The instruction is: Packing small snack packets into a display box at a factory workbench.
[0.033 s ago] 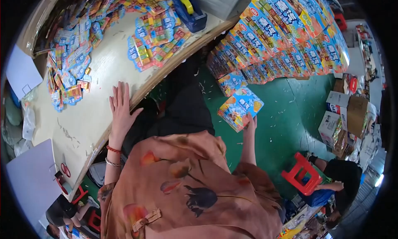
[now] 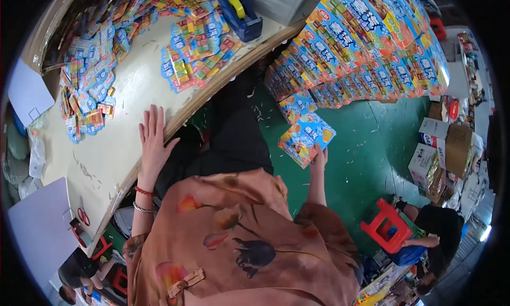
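Note:
My left hand (image 2: 154, 141) lies flat on the pale table (image 2: 133, 93) near its edge, fingers stretched out and holding nothing. On the right side, my right hand (image 2: 319, 156) grips the lower corner of a blue and orange printed snack box (image 2: 307, 138). Just beyond that box is another like it (image 2: 297, 105), beside a tall stack of matching boxes (image 2: 366, 51). Across the table from my left hand lie a loose pile of small colourful packets (image 2: 90, 88) and a smaller heap of packets (image 2: 194, 51).
A blue tape dispenser (image 2: 241, 16) stands on the table's far edge; red-handled scissors (image 2: 83, 215) lie at the near left. Cardboard boxes (image 2: 457, 149) sit at the right on the green floor (image 2: 361, 141). Other people (image 2: 435, 226) are at both sides, with a red stool (image 2: 386, 225) at lower right.

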The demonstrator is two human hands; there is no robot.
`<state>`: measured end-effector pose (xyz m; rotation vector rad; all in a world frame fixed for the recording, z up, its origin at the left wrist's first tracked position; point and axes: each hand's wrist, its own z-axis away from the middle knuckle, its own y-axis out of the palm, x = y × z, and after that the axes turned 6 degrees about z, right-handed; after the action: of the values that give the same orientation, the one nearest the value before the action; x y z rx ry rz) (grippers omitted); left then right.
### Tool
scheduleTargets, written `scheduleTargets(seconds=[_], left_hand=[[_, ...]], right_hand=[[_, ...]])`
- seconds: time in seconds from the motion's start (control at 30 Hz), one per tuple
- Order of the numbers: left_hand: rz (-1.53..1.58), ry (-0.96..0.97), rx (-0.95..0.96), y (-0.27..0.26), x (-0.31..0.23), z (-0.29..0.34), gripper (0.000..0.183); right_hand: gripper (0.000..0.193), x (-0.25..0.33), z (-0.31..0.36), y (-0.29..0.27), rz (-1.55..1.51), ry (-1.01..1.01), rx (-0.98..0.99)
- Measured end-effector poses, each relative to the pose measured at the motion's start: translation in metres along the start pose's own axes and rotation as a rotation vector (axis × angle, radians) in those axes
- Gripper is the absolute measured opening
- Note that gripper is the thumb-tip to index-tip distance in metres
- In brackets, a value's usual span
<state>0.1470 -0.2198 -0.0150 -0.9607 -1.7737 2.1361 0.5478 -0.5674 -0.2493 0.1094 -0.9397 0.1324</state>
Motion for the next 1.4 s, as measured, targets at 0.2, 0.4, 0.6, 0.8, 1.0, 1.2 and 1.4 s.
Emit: scheduleTargets(seconds=[0.2,0.4,0.6,0.8,1.0,1.2,1.4], left_hand=[[-0.056,-0.03,-0.013,0.002,-0.006,-0.007,0.083],[-0.089,-0.088,0.019,0.0,-0.016,-0.006,0.082],[-0.105,-0.109,0.005,-0.004,-0.019,-0.004,0.083],[-0.043,-0.072,-0.063,0.002,-0.014,-0.008,0.085],[-0.06,-0.086,-0.111,-0.002,-0.006,0.004,0.087],[-0.034,-0.044,-0.111,0.004,-0.002,0.003,0.083],[-0.021,-0.033,-0.103,0.004,-0.007,-0.005,0.082]], right_hand=[[0.077,-0.03,-0.089,0.034,-0.021,0.027,-0.064],[0.11,-0.038,-0.161,0.059,0.143,0.324,-0.082],[0.079,-0.099,-0.173,0.074,0.329,0.262,-0.065],[0.034,-0.16,-0.14,0.063,0.356,0.14,0.08],[0.036,-0.115,0.005,0.136,0.411,0.21,0.459],[0.025,-0.096,0.002,0.122,0.617,0.1,0.357],[0.017,-0.043,-0.047,0.149,0.642,-0.242,0.393]])
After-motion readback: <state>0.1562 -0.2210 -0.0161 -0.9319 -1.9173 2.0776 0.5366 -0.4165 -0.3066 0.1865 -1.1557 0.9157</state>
